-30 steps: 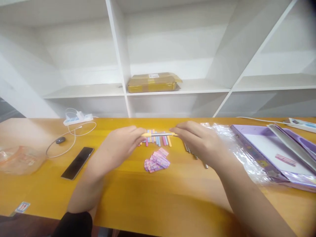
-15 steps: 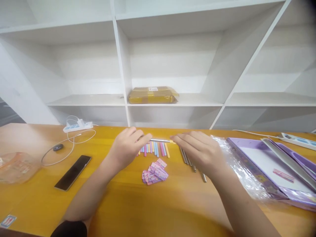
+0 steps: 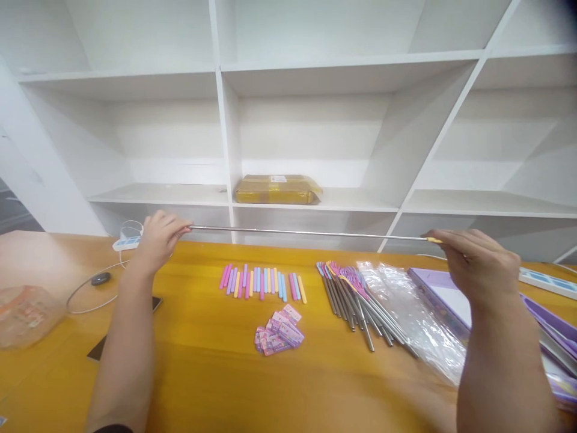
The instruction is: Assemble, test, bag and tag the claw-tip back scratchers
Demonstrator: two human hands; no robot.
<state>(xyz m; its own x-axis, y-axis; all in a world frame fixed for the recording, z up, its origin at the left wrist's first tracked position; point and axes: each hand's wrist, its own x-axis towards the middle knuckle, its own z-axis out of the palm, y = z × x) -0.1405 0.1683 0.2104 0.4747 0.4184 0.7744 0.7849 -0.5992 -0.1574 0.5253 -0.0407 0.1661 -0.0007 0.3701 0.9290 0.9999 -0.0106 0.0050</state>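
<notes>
A thin silver telescopic back scratcher [image 3: 306, 233] is stretched out level above the table, between my two hands. My left hand [image 3: 160, 243] pinches its left end, and the fingers cover that tip. On the other side, my right hand [image 3: 482, 261] is closed round the yellow end, most of which is hidden. Below lies a row of pink, purple, blue and yellow tubes [image 3: 262, 288]. In front of them is a small heap of pink and purple cards [image 3: 279, 332]. More back scratchers [image 3: 360, 300], with coloured curved heads and metal shafts, lie fanned out at the right.
Clear plastic wrapping [image 3: 419, 325] and a purple tray [image 3: 439, 300] lie at the right, partly behind my arm. On the left are a phone [image 3: 97, 349], a cable, a power strip [image 3: 126, 243] and a plastic bag [image 3: 27, 316]. A taped parcel [image 3: 276, 190] sits on the white shelf.
My hands have moved far apart, left and right, and the back scratcher has been drawn out from short to long. The view has tilted up, and the back scratcher pile is now uncovered.
</notes>
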